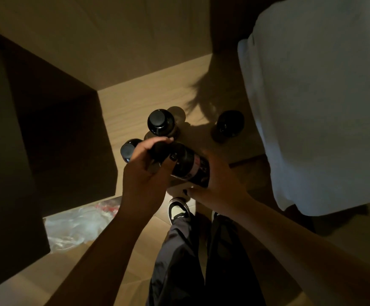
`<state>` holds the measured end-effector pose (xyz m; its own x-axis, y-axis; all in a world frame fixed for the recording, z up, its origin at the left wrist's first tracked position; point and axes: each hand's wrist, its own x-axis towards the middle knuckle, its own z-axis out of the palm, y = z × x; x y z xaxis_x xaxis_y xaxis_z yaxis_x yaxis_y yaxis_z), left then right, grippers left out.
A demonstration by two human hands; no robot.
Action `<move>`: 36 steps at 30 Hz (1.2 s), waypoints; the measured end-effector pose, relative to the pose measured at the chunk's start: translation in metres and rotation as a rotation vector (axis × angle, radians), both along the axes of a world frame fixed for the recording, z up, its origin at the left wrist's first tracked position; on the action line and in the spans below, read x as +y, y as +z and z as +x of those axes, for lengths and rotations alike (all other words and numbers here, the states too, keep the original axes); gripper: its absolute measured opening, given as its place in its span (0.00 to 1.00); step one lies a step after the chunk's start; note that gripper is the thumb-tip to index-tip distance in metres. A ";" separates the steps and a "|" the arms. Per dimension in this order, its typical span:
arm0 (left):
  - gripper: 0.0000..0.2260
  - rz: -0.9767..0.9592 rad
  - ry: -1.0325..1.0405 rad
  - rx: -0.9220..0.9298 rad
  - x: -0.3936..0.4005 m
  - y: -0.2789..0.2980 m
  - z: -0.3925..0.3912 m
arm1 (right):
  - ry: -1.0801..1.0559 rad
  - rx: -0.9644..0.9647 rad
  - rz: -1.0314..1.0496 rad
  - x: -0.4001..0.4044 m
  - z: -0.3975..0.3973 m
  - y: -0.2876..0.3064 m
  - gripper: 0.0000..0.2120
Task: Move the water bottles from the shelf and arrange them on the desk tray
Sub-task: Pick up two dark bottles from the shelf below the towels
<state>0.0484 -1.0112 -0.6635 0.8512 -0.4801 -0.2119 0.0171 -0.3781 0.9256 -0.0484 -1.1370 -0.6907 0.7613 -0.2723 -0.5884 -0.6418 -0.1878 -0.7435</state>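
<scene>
A dark bottle with a pink-and-white label lies tilted over the front edge of the wooden shelf. My left hand grips its neck end. My right hand holds its lower body from the right. Three more dark bottles stand upright on the shelf: one just behind my hands, one at the left partly hidden by my left fingers, one at the right in shadow. No tray is in view.
A dark side panel walls the shelf on the left. White cloth of my shirt hangs over the right side. Crumpled clear plastic lies on the wooden floor below. My dark trousers and one shoe show underneath.
</scene>
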 end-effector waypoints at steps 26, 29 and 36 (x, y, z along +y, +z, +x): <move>0.37 0.158 0.433 0.170 0.018 -0.085 0.027 | -0.559 0.043 0.289 0.008 0.025 -0.009 0.12; 0.29 0.246 0.475 0.178 0.019 -0.093 0.031 | -0.564 0.055 0.267 0.008 0.026 -0.009 0.12; 0.22 0.165 0.631 0.327 0.038 -0.071 0.034 | -0.533 0.086 0.272 0.011 0.026 0.007 0.14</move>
<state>0.0824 -0.9730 -0.7341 0.8361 0.1416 -0.5299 0.5439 -0.3388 0.7677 -0.0220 -1.1255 -0.6833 0.5082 -0.4345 -0.7436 -0.6551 0.3654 -0.6613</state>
